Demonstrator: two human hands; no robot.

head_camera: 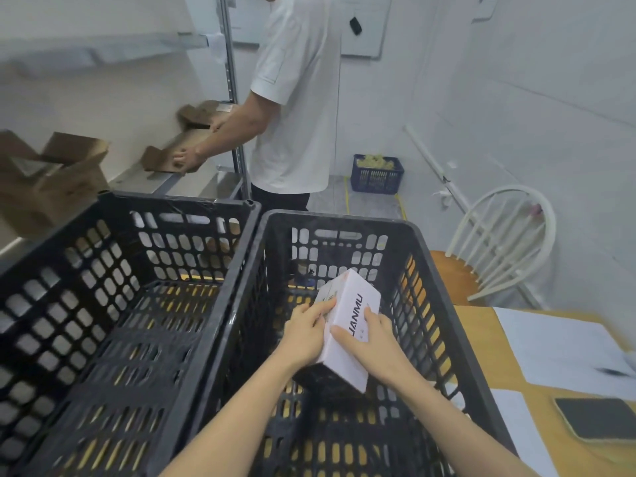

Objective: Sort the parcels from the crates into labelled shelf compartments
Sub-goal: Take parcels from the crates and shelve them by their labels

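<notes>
Inside the right black crate [433, 277] both my hands hold a white box parcel [351, 304] with black lettering. My left hand [304, 333] grips its left side and my right hand [373, 346] lies over its near top face. The box is tilted, its far end higher. The left black crate [113, 215] beside it holds nothing that I can see. Brown cardboard parcels [58, 173] sit on the metal shelf [144, 180] at the left.
A person in a white shirt [296, 98] stands at the shelf's far end, both hands on a flat brown box [172, 153]. A blue crate [377, 173] sits on the floor behind. At right are a white chair [502, 242] and a wooden table [481, 342] with papers and a dark pad [599, 420].
</notes>
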